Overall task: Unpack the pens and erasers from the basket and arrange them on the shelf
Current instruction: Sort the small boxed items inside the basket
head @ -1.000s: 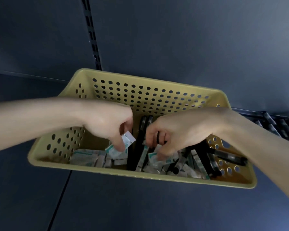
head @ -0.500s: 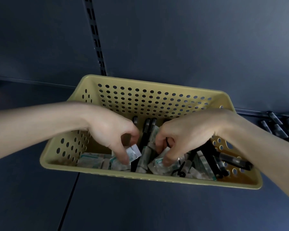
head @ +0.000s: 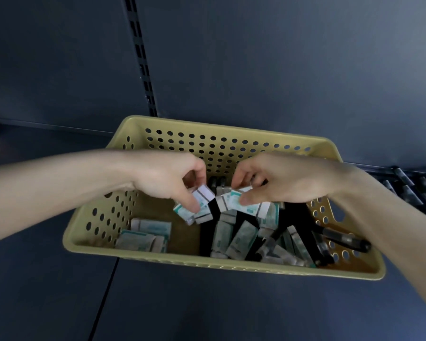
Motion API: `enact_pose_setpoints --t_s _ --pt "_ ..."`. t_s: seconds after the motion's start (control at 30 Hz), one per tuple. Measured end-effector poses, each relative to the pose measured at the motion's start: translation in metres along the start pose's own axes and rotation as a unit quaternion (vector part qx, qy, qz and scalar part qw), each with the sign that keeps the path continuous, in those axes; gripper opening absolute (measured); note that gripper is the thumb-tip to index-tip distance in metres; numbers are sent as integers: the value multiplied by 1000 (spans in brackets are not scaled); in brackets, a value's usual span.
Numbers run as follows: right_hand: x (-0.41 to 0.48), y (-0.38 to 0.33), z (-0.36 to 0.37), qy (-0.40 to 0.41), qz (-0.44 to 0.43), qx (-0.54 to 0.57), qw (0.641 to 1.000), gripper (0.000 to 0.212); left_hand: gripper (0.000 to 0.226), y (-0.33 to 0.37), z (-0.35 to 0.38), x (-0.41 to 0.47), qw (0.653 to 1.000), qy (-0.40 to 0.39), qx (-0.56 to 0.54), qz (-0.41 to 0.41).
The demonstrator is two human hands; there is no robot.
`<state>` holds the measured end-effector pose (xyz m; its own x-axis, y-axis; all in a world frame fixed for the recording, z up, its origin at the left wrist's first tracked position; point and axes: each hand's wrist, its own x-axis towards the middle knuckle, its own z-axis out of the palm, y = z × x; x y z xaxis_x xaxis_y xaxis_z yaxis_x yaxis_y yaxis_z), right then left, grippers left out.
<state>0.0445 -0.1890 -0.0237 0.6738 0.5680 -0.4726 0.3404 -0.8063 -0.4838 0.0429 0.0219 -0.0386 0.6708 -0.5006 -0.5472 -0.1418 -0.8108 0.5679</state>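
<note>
Basket (head: 207, 263) on dark shelf (head: 207, 306): left hand (head: 166, 178) pinches wrapped erasers (head: 203, 205), right hand (head: 288, 180) grips another bundle (head: 241, 201) above loose erasers (head: 146, 233) and black pens (head: 343, 239); seemingly more pens (head: 408, 187) lie right.

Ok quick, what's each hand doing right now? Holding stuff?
Left hand: pinching a small eraser stack inside the yellow basket.
Right hand: pinching another eraser bundle.

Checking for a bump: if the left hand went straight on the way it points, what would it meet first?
Probably the erasers pinched by the right hand, just across a narrow gap, though depth is unclear.
</note>
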Motion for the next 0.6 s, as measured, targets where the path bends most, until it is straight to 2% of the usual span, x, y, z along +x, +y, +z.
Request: enact_pose_setpoints --t_s 0.2,0.33,0.47,0.6 --pt "1 0 5 48 -24 -82 995 25 32 -2 3 3 1000 5 -1 -11" --pt "2 0 6 46 -23 -96 994 28 36 1 3 5 1000 6 6 -16" --pt "4 0 9 22 -17 -132 991 44 35 3 2 4 999 -3 30 -12" --pt "5 -3 12 19 -21 -140 990 40 36 3 3 4 1000 12 22 2"
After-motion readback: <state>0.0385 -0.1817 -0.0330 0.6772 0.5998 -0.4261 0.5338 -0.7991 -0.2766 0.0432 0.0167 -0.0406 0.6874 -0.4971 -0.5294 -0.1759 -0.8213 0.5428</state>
